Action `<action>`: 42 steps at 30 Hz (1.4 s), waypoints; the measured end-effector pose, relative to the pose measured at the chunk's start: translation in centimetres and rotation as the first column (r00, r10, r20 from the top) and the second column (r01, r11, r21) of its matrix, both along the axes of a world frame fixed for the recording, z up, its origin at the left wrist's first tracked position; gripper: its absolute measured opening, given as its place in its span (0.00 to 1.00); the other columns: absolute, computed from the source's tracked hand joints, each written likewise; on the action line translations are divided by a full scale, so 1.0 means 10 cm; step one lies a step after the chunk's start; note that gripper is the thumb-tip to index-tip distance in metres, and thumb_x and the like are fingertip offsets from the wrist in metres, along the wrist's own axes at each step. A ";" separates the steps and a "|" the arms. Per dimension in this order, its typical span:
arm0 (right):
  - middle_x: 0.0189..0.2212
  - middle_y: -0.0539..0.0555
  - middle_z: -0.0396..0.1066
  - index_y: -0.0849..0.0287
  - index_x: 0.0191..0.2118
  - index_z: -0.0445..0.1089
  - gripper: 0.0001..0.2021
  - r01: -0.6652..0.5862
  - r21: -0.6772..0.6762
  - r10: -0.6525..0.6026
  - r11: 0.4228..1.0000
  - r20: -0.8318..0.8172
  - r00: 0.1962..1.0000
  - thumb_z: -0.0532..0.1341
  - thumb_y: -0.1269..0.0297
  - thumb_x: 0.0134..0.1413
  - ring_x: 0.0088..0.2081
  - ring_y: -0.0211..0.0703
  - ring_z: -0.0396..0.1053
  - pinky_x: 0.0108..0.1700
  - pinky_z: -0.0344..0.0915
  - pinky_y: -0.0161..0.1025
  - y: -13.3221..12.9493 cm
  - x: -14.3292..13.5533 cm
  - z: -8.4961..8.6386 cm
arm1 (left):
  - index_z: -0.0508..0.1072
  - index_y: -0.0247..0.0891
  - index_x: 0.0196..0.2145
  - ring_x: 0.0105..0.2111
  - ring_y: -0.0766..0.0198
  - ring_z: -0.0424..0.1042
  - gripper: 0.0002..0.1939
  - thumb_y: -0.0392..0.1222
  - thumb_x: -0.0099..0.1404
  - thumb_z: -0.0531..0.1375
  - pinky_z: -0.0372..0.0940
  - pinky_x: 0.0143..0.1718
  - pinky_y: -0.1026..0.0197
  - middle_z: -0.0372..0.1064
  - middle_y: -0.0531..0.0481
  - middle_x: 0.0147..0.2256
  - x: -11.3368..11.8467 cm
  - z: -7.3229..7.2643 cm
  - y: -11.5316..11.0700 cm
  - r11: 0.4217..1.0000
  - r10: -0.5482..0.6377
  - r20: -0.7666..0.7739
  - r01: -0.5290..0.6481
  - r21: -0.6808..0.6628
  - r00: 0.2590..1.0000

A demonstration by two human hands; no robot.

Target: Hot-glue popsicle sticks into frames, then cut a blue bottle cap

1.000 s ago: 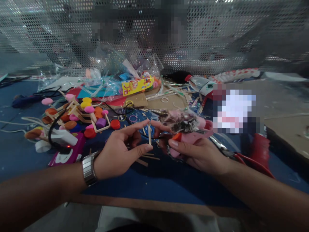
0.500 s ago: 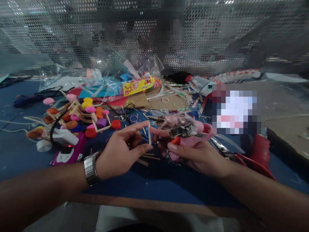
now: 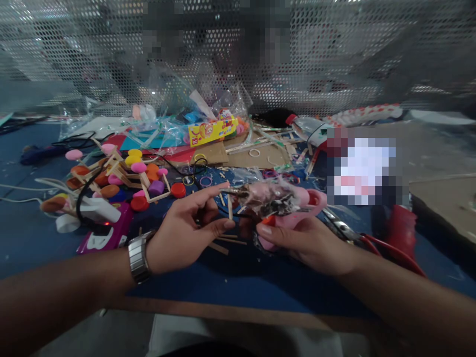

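One blue desk [image 3: 253,292] | toward its left edge, stick-and-disc assembly [image 3: 115,179], several joints apparently done | over the front edge, pink glue gun [image 3: 260,193], right hand [image 3: 308,243] grip wrapped round handle, fingers partly hidden | left hand [image 3: 182,238] grip near-closed, pinching unattached stick [image 3: 230,210]; nozzle [image 3: 234,191] overlaps its top, contact unclear

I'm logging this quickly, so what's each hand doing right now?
Left hand: closed in a pinch, holding a small wooden stick.
Right hand: closed, holding a pink glue gun.
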State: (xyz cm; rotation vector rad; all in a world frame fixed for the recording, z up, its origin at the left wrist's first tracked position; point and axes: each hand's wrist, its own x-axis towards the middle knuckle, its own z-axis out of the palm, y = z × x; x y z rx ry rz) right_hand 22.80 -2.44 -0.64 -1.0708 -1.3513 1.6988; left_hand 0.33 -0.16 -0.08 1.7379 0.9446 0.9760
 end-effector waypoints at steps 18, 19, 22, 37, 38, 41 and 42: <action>0.30 0.54 0.77 0.54 0.38 0.82 0.22 0.087 -0.020 -0.088 0.996 -0.060 0.994 0.76 0.43 0.44 0.30 0.43 0.70 0.31 0.67 0.40 0.01 0.00 0.04 | 0.73 0.32 0.60 0.25 0.69 0.58 0.29 0.39 0.61 0.67 0.59 0.28 0.65 0.57 0.59 0.25 0.00 0.05 -0.02 0.997 0.002 -0.073 -0.008 -0.079 0.997; 0.30 0.53 0.77 0.54 0.39 0.82 0.22 0.084 -0.010 -0.085 0.996 -0.080 0.993 0.76 0.43 0.44 0.31 0.44 0.71 0.32 0.68 0.40 0.02 -0.02 0.04 | 0.72 0.33 0.61 0.25 0.69 0.58 0.30 0.40 0.62 0.68 0.59 0.28 0.65 0.58 0.59 0.25 -0.01 0.06 -0.02 0.997 -0.006 -0.086 0.000 -0.077 0.996; 0.29 0.53 0.78 0.54 0.42 0.82 0.22 0.063 -0.005 -0.063 0.998 -0.118 0.991 0.74 0.43 0.47 0.32 0.46 0.74 0.33 0.69 0.41 0.04 -0.04 0.06 | 0.72 0.35 0.62 0.26 0.69 0.59 0.31 0.41 0.62 0.68 0.59 0.29 0.65 0.59 0.59 0.26 -0.03 0.07 -0.03 0.999 -0.023 -0.104 0.018 -0.046 0.994; 0.36 0.55 0.78 0.55 0.42 0.80 0.21 0.089 -0.027 -0.092 0.996 -0.132 0.987 0.74 0.45 0.48 0.33 0.44 0.72 0.28 0.62 0.38 0.03 -0.05 0.07 | 0.66 0.37 0.67 0.25 0.69 0.55 0.37 0.49 0.65 0.68 0.56 0.27 0.65 0.53 0.60 0.26 -0.06 0.02 -0.04 0.986 -0.070 -0.071 0.058 -0.159 0.995; 0.34 0.55 0.78 0.55 0.42 0.80 0.21 0.091 -0.029 -0.094 0.995 -0.123 0.988 0.73 0.44 0.48 0.32 0.44 0.72 0.27 0.62 0.37 0.03 -0.05 0.08 | 0.66 0.37 0.68 0.25 0.69 0.55 0.37 0.49 0.64 0.68 0.55 0.27 0.65 0.53 0.60 0.26 -0.06 0.03 -0.04 0.983 -0.073 -0.072 0.059 -0.176 0.995; 0.34 0.56 0.78 0.55 0.40 0.80 0.21 0.088 -0.028 -0.090 0.996 -0.117 0.989 0.73 0.44 0.48 0.34 0.46 0.73 0.27 0.63 0.37 0.04 -0.06 0.12 | 0.66 0.36 0.67 0.25 0.69 0.56 0.37 0.49 0.64 0.68 0.56 0.27 0.65 0.53 0.60 0.26 -0.06 0.05 -0.03 0.977 -0.087 -0.073 0.070 -0.203 0.994; 0.37 0.57 0.79 0.55 0.40 0.80 0.21 0.084 -0.023 -0.086 0.996 -0.126 0.988 0.73 0.44 0.48 0.36 0.47 0.74 0.27 0.64 0.37 0.04 -0.06 0.13 | 0.66 0.36 0.67 0.25 0.69 0.56 0.37 0.49 0.63 0.68 0.57 0.27 0.65 0.53 0.60 0.26 -0.06 0.06 -0.03 0.975 -0.094 -0.068 0.078 -0.208 0.993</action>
